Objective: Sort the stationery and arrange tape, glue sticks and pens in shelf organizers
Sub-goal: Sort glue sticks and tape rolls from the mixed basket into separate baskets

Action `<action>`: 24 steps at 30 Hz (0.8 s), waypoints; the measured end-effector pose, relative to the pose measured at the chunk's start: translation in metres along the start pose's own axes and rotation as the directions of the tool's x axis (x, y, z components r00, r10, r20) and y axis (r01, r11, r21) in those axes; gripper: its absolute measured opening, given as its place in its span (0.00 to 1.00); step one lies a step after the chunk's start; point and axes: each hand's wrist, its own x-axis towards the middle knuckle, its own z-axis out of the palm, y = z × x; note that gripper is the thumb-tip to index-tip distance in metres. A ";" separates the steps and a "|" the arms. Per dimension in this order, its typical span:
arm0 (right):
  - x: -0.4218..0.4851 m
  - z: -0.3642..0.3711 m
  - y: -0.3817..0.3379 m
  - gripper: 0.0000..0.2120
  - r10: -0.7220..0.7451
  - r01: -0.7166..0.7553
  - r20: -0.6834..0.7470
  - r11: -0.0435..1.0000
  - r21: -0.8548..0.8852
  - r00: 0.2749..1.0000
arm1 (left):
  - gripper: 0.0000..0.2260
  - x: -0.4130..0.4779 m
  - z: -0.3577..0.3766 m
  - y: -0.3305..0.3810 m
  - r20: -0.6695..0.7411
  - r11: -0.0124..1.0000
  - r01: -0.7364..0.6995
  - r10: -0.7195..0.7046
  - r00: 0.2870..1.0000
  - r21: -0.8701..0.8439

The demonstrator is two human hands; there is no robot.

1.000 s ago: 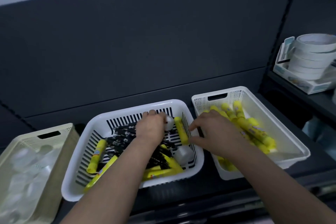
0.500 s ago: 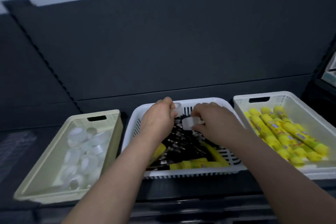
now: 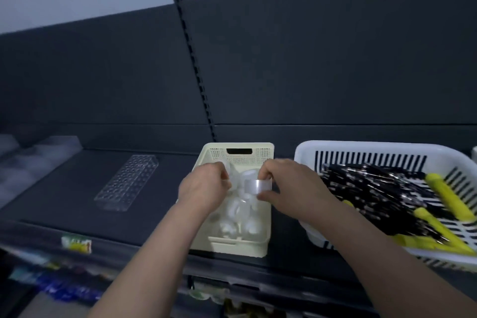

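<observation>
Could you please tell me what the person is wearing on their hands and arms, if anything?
Nothing that shows: the left hand and right hand are bare, with no gloves, rings, watch or bracelets visible. Both forearms are uncovered down to the frame's bottom edge, so no sleeve appears in the head view.

Dim, bluish, even light; no hard shadows. The tape roll (image 3: 257, 186) catches a faint sheen. Edges bow from the wide lens, and the glue sticks (image 3: 446, 195) and shelf label (image 3: 76, 243) smear, probably motion blur.
</observation>
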 end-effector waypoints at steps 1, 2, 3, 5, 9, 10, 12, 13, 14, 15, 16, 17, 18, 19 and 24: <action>0.003 0.007 -0.004 0.11 -0.001 0.001 0.016 1.000 -0.017 1.000 | 0.06 -0.001 0.001 -0.008 0.040 1.000 0.007 -0.007 0.999 -0.001; 0.005 0.013 -0.007 0.12 0.003 -0.002 0.030 0.999 -0.034 1.000 | 0.07 -0.001 0.002 -0.014 0.070 1.000 0.009 -0.008 0.998 -0.014; 0.006 0.018 -0.009 0.13 0.009 -0.007 0.041 0.998 -0.055 0.999 | 0.09 -0.002 0.003 -0.019 0.084 0.999 0.009 -0.006 0.996 -0.034; 0.009 0.025 -0.010 0.14 0.008 0.002 0.065 0.989 -0.145 0.998 | 0.10 -0.004 0.003 -0.026 0.059 0.997 0.017 -0.012 0.998 -0.077; 0.012 0.028 -0.011 0.16 0.018 0.030 0.160 0.955 -0.294 0.987 | 0.08 0.000 -0.004 -0.026 -0.021 0.994 0.016 -0.019 1.000 -0.109; 0.011 0.027 -0.011 0.18 0.032 0.018 0.176 0.960 -0.278 0.984 | 0.07 0.001 -0.005 -0.023 -0.030 0.994 0.002 -0.005 1.000 -0.112; 0.009 0.022 -0.008 0.18 0.037 -0.002 0.138 0.970 -0.244 0.990 | 0.06 0.005 -0.007 -0.012 -0.051 0.992 -0.040 0.034 0.998 -0.122; 0.006 0.018 -0.005 0.17 0.034 -0.012 0.092 0.972 -0.233 0.995 | 0.06 0.006 -0.007 -0.005 -0.062 0.989 -0.069 0.061 0.996 -0.129; 0.002 0.013 -0.001 0.15 0.037 -0.026 0.045 0.974 -0.227 0.998 | 0.05 0.007 -0.007 0.005 -0.069 0.985 -0.101 0.092 0.993 -0.140; -0.003 0.007 0.005 0.12 0.045 -0.043 0.003 0.973 -0.228 0.999 | 0.05 0.009 -0.005 0.016 -0.070 0.979 -0.134 0.124 0.990 -0.156; -0.010 0.000 0.013 0.10 0.062 -0.068 -0.030 0.970 -0.235 0.998 | 0.04 0.010 -0.003 0.029 -0.065 0.971 -0.167 0.158 0.985 -0.171; -0.017 -0.007 0.023 0.08 0.090 -0.102 -0.062 0.965 -0.240 0.994 | 0.04 0.010 0.001 0.043 -0.058 0.963 -0.202 0.195 0.979 -0.181; -0.025 -0.015 0.033 0.07 0.128 -0.147 -0.094 0.959 -0.240 0.987 | 0.05 0.010 0.004 0.058 -0.053 0.952 -0.243 0.237 0.970 -0.186; -0.034 -0.023 0.044 0.07 0.170 -0.198 -0.130 0.951 -0.237 0.977 | 0.05 0.010 0.007 0.074 -0.051 0.940 -0.286 0.282 0.958 -0.188; -0.079 -0.060 0.098 0.11 0.351 -0.405 -0.239 0.883 -0.236 0.905 | 0.04 0.004 0.024 0.147 0.072 0.861 -0.493 0.504 0.861 -0.125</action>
